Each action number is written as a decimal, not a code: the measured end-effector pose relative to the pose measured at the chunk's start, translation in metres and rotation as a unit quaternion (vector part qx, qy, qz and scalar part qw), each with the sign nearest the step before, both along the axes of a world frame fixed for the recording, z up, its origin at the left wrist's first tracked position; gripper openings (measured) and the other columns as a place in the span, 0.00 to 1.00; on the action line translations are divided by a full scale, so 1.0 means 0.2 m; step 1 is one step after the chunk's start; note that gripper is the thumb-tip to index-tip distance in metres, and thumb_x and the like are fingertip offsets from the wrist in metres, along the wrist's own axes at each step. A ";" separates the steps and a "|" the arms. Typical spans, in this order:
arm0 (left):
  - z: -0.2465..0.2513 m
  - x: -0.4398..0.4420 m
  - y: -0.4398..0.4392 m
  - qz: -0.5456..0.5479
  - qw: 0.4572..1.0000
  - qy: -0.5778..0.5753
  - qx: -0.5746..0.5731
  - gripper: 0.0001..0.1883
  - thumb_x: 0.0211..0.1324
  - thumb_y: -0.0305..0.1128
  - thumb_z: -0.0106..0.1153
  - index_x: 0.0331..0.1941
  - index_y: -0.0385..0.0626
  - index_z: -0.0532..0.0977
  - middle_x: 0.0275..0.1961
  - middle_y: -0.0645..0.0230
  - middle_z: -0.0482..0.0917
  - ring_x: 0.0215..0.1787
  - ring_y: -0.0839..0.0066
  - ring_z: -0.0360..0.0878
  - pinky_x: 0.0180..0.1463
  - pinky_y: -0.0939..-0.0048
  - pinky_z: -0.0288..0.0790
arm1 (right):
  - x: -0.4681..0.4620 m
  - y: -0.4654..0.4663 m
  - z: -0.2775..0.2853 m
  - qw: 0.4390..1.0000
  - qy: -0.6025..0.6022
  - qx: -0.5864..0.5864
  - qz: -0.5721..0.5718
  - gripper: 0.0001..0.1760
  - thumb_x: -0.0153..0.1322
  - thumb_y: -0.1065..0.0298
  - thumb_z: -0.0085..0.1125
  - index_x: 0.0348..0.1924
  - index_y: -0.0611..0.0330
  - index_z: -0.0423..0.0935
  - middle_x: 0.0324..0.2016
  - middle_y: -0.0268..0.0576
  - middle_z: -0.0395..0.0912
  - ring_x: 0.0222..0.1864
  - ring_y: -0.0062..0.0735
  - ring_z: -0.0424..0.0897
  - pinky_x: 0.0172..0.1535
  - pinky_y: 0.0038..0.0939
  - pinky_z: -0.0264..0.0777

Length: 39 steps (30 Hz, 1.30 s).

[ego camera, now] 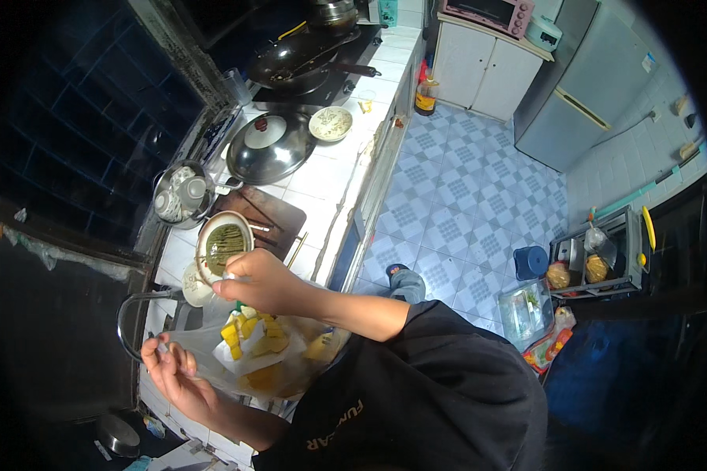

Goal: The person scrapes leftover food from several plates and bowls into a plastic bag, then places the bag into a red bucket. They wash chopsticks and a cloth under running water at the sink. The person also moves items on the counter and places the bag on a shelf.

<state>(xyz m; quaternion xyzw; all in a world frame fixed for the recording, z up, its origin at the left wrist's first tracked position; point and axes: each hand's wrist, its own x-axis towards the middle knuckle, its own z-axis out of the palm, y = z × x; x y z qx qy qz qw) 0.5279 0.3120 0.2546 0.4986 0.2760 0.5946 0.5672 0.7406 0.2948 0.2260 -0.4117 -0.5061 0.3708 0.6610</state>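
Observation:
A translucent plastic bag [203, 353] is stretched wide between my two hands over the sink area. Inside it lie yellow chunks [231, 335], perhaps pieces of squash, with white paper or film around them. My right hand [265, 282] is closed in a fist on the bag's upper edge. Lower in the view, my left hand [179, 374] pinches the opposite edge between curled fingers. Just beyond my right hand stands a bowl [248, 226] of dark green, stalk-like food in liquid, partly hidden by that hand. A pale plate [193, 285] lies beside the bowl.
A curved metal faucet [124, 318] rises near my left hand. Along the tiled counter are a cutting board [288, 221], a domed pan lid [274, 156], a patterned bowl [330, 123], a pot of bowls [182, 194] and a wok [294, 59] on the stove. A blue stool [530, 263] stands behind.

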 end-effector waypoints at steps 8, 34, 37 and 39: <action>-0.08 0.73 0.02 -0.075 0.996 0.007 -0.044 0.16 0.55 0.24 0.50 0.49 0.37 0.64 0.46 0.57 0.68 0.26 0.87 0.59 0.25 0.87 0.55 | 0.69 0.00 -0.04 0.987 -0.089 0.058 -0.119 0.22 0.69 0.62 0.51 0.13 0.67 0.67 0.15 0.47 0.66 0.22 0.39 0.66 0.33 0.36 0.60; -0.41 1.72 0.56 -0.062 0.992 0.026 -0.102 0.10 0.55 0.20 0.47 0.41 0.44 0.69 0.36 0.73 0.73 0.20 0.90 0.54 0.25 0.85 0.51 | 1.92 0.49 -0.86 0.903 0.053 0.001 -0.426 0.13 0.70 0.67 0.42 0.29 0.64 0.74 0.27 0.44 0.75 0.31 0.32 0.74 0.38 0.31 0.67; -0.40 1.72 0.54 -0.065 0.989 0.042 -0.123 0.10 0.54 0.20 0.48 0.40 0.44 0.69 0.30 0.76 0.70 0.20 0.89 0.54 0.25 0.85 0.50 | 2.14 0.50 -1.10 0.851 -0.019 -0.193 -0.487 0.08 0.67 0.68 0.50 0.30 0.63 0.76 0.23 0.44 0.77 0.25 0.34 0.75 0.33 0.31 0.68; -0.38 1.74 0.54 -0.012 0.988 0.059 -0.144 0.08 0.53 0.20 0.48 0.38 0.44 0.69 0.25 0.77 0.66 0.20 0.89 0.54 0.25 0.85 0.49 | 2.23 0.58 -1.26 0.845 -0.136 -0.277 -0.437 0.08 0.62 0.73 0.51 0.34 0.60 0.77 0.30 0.49 0.75 0.33 0.49 0.77 0.39 0.38 0.70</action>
